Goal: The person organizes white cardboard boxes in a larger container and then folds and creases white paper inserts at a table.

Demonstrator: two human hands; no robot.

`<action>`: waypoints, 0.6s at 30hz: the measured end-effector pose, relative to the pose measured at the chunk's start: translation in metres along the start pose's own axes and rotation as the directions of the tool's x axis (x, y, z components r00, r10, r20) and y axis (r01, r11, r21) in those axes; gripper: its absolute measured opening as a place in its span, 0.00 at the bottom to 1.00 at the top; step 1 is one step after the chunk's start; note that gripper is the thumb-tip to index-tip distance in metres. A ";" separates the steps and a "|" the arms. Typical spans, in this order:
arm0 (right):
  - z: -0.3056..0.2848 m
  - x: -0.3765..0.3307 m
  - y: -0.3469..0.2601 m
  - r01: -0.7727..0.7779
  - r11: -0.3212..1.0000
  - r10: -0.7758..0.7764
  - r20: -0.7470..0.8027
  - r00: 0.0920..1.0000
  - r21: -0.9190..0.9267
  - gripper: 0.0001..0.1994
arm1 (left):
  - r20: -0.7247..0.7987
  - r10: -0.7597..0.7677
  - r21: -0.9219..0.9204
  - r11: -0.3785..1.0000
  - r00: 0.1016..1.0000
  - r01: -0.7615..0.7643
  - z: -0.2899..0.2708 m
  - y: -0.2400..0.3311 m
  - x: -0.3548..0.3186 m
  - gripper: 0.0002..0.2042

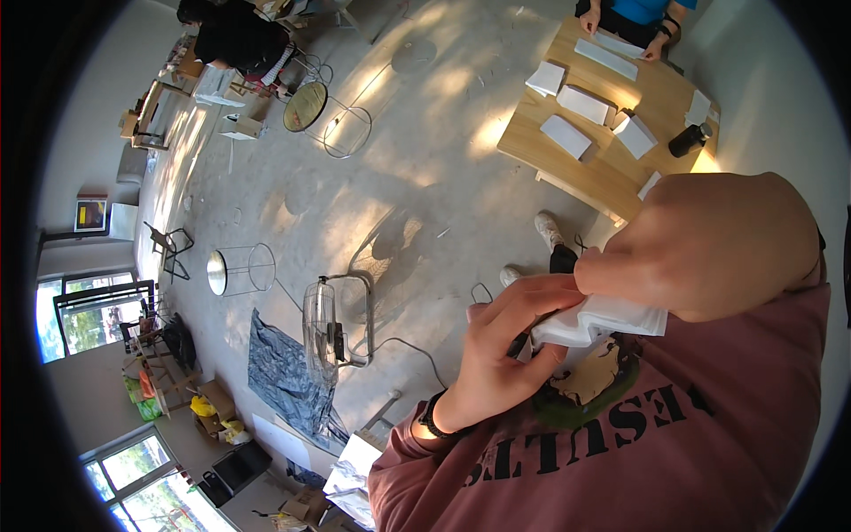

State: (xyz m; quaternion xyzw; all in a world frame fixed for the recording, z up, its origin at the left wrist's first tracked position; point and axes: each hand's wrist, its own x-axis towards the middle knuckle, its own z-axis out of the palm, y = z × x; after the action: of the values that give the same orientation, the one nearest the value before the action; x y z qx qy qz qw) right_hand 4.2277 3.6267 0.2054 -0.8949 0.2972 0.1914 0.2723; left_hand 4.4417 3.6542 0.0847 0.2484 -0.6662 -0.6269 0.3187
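While both hands grip it at lower right of frame, I log a folded white cloth (598, 321): left hand (505, 350) pinching, right hand (709, 244) clenched, folding seemingly partway, unfinished; a table (612, 173) holds folded pieces.

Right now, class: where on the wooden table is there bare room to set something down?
On the wooden table, bare wood lies along the near edge and between the white stacks and dark bottle. The far end, by another person's hands, is crowded.
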 end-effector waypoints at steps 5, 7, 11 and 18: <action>-0.004 0.004 -0.003 -0.007 1.000 0.008 0.012 1.000 -0.030 0.08 | 0.060 0.031 0.020 0.999 0.998 -0.033 -0.001 -0.006 0.001 0.19; 0.002 0.010 0.002 -0.064 0.988 0.073 -0.058 0.996 0.143 0.07 | 0.057 -0.072 -0.019 0.997 0.996 0.073 -0.003 -0.010 0.002 0.17; 0.004 0.034 0.031 -0.058 0.983 0.060 -0.004 0.998 0.176 0.08 | 0.085 -0.291 -0.253 0.919 0.953 0.304 -0.005 -0.028 0.012 0.14; 0.017 0.053 0.046 -0.105 0.940 0.112 -0.002 0.994 0.325 0.09 | -0.081 -0.262 -0.361 0.907 0.962 0.216 -0.002 -0.058 0.010 0.12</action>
State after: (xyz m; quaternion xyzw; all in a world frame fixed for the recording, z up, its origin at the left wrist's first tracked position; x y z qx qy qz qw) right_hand 4.2352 3.5837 0.1484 -0.8221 0.3764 0.1455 0.4016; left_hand 4.4325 3.6404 0.0286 0.3073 -0.4871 -0.7521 0.3204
